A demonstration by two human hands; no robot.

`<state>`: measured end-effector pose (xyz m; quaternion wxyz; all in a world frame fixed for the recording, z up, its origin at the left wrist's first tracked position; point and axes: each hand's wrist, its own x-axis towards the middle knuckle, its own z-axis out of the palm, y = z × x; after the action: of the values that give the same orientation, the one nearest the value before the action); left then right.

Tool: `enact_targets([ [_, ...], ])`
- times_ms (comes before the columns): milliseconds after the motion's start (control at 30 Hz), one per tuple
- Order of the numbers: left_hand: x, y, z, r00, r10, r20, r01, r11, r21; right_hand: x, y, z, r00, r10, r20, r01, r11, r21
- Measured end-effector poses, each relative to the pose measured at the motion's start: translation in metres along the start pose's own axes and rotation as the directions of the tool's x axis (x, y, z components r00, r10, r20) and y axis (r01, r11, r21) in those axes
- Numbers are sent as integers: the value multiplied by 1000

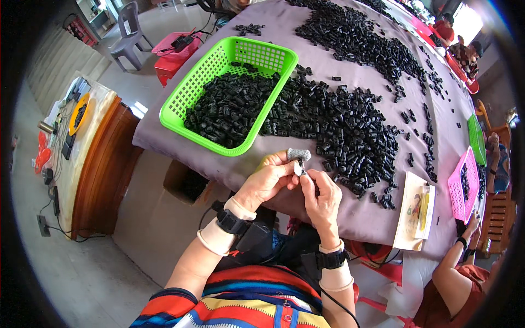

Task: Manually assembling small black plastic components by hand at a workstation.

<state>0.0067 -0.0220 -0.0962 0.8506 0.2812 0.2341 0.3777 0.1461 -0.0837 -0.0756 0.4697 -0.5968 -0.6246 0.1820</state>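
Over the table's near edge, my left hand (268,177) is closed, thumb and fingers pinching a small dark part whose kind I cannot make out. A grey wrap (299,155) covers one of its fingertips, and something white (298,168) shows by the thumb. Right beside it, my right hand (321,199) is also closed, its thumb and forefinger meeting at the same small part. Just beyond the hands lies a wide heap of small black plastic pieces (350,128). A bright green basket (173,112) stands at the heap's left, partly filled with similar black pieces.
A grey-mauve cloth (350,213) covers the table. To the right lie a cardboard sheet (411,210) and a pink basket (456,183). Further black pieces (361,38) spread toward the far end. A wooden counter (98,164) stands left. Co-workers sit along the right side.
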Motion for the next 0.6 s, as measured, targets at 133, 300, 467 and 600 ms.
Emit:
enact_targets([
  [133,0,0,-1,999,-16,32,16,1000,-7,1,2,1,1000,-19,-21,19,1000,-10],
  [300,0,1,1,1000,-19,18,18,1000,25,1,1,1,1000,-9,-26,8,1000,-20],
  [467,-1,4,5,999,-44,-9,45,998,32,0,2,2,999,-19,-38,18,999,-30],
  [600,0,2,5,998,-54,-22,55,998,33,-1,5,3,999,-26,-31,25,999,-42],
])
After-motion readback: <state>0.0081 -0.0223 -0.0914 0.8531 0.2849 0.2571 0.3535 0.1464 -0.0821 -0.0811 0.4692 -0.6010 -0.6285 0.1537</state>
